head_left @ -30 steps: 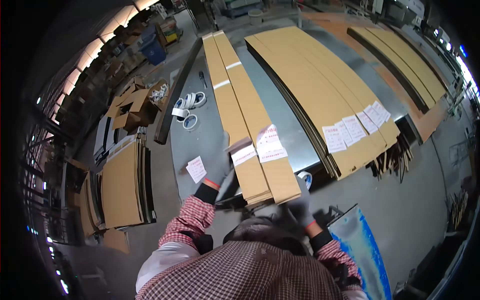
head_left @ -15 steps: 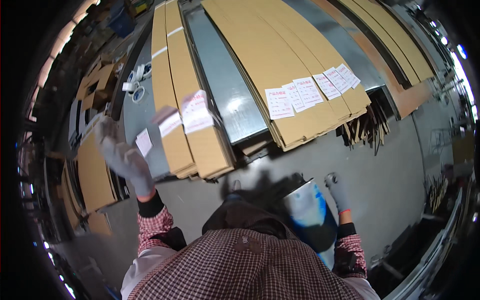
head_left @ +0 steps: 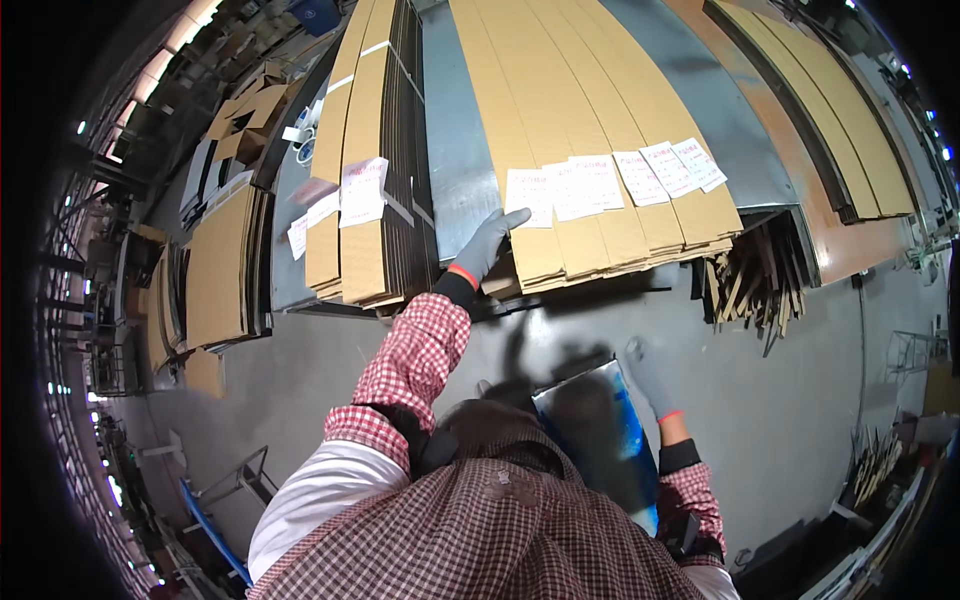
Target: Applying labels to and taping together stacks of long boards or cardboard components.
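Your left hand [head_left: 488, 243], which was raised near the narrow stack half a second ago, now rests open-fingered on the cardboard strip stack [head_left: 560, 150] just beside the paper labels [head_left: 600, 182], while your right hand [head_left: 650, 378] grips the blue-edged metal sheet [head_left: 600, 430].

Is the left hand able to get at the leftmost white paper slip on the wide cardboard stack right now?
Probably yes: the left hand already lies beside that white paper slip, with nothing between them.
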A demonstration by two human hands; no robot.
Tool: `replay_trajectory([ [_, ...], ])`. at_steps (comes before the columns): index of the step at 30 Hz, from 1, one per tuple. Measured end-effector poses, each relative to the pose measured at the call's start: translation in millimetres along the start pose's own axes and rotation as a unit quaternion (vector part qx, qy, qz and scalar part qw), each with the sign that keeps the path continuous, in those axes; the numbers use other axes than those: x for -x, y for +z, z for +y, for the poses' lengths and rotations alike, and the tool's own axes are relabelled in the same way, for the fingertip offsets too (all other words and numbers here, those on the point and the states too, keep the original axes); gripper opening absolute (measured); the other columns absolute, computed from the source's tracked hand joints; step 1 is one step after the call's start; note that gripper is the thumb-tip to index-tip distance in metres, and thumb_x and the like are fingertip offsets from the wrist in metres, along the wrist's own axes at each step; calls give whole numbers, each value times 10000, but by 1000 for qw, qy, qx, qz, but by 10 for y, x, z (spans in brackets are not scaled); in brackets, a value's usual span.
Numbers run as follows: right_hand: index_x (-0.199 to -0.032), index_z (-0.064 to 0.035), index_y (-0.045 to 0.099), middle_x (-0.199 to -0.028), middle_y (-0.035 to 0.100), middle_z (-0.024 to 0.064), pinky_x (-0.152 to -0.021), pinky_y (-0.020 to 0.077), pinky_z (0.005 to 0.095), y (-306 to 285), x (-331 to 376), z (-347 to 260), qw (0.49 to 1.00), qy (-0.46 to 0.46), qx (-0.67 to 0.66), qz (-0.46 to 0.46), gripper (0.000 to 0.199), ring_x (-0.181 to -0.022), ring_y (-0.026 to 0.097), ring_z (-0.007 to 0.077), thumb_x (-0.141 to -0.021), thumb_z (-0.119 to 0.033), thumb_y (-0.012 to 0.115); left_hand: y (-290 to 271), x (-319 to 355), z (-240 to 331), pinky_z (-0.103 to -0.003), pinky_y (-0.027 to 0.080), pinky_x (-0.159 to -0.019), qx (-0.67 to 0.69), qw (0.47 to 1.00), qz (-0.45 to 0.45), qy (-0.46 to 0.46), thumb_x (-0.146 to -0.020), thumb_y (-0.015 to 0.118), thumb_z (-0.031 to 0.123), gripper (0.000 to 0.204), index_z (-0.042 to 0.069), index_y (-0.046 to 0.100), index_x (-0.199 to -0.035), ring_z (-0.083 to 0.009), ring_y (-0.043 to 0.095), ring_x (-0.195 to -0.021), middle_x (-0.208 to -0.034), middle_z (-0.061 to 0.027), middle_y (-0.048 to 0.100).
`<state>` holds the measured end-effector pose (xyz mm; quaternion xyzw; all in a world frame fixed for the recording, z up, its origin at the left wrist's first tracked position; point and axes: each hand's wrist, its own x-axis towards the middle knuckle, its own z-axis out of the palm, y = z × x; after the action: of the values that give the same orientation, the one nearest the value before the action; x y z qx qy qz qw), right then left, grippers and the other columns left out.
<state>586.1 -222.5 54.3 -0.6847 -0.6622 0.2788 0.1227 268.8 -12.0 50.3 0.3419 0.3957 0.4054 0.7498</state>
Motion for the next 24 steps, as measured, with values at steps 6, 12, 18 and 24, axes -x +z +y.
replay_trajectory([
  [6,-932,-67,599,-740,561,130,-678,444,413,-886,-1145,-1318,910,-353,-24,218,119,-729,573,314,-832,-67,534,381,261,258,-361,373,-1034,-39,991,70,-107,-855,671,401,770,44,314,-1437,-228,470,-1241,-1368,-109,484],
  [12,-832,-80,575,-778,588,84,-729,451,418,-720,-2003,-1271,861,-476,129,126,35,-789,593,276,-801,-83,560,57,25,-193,-391,426,-1015,80,994,80,10,-846,686,302,805,86,226,-1470,-257,507,-1208,-1333,-129,498],
  [18,-860,-51,570,-792,575,145,-675,473,441,-742,-1992,-1261,897,-426,107,53,61,-812,587,337,-842,-101,539,124,150,-190,-373,473,-980,95,987,92,88,-849,680,184,791,88,201,-1471,-261,530,-1188,-1309,-150,510],
  [24,-877,-48,571,-830,590,148,-704,480,436,-795,-2009,-1077,872,-448,153,122,63,-843,595,334,-819,-62,550,938,1209,-865,-361,496,-931,146,978,140,45,-820,668,26,823,94,190,-1486,-235,515,-1195,-1320,-133,489],
])
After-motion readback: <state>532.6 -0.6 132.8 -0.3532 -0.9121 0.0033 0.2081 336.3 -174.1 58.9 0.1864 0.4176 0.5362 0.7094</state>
